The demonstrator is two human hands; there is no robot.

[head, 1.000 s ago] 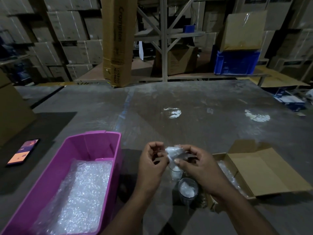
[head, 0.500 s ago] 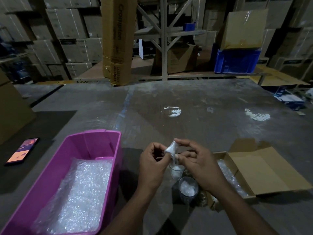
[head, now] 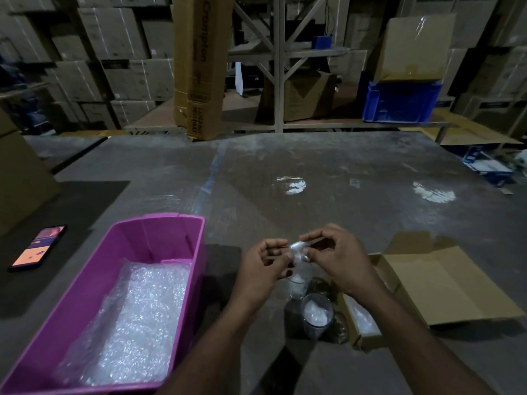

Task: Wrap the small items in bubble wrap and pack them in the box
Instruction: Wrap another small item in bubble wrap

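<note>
Between my two hands is a small wad of bubble wrap (head: 298,249), held above the table. My left hand (head: 263,269) pinches its left side with curled fingers. My right hand (head: 339,260) pinches its top and right side. Directly below stand two clear glasses: one (head: 298,286) under the wad with wrap in it, and a nearer one (head: 316,315) stuffed with white wrap. An open cardboard box (head: 445,283) lies at the right, with a bubble-wrapped item (head: 362,316) in its near end. A magenta bin (head: 159,238) at the left holds a sheet of bubble wrap (head: 137,317).
A phone (head: 38,248) with a lit screen lies on a dark mat at the far left. The grey table (head: 285,181) stretches ahead. Beyond it stand a tall carton (head: 199,67), a metal rack, a blue crate (head: 399,102) and stacked cartons.
The loose wrap has been squeezed into a tighter wad between my fingers. My right fingers have moved over its top, and both hands have lifted slightly.
</note>
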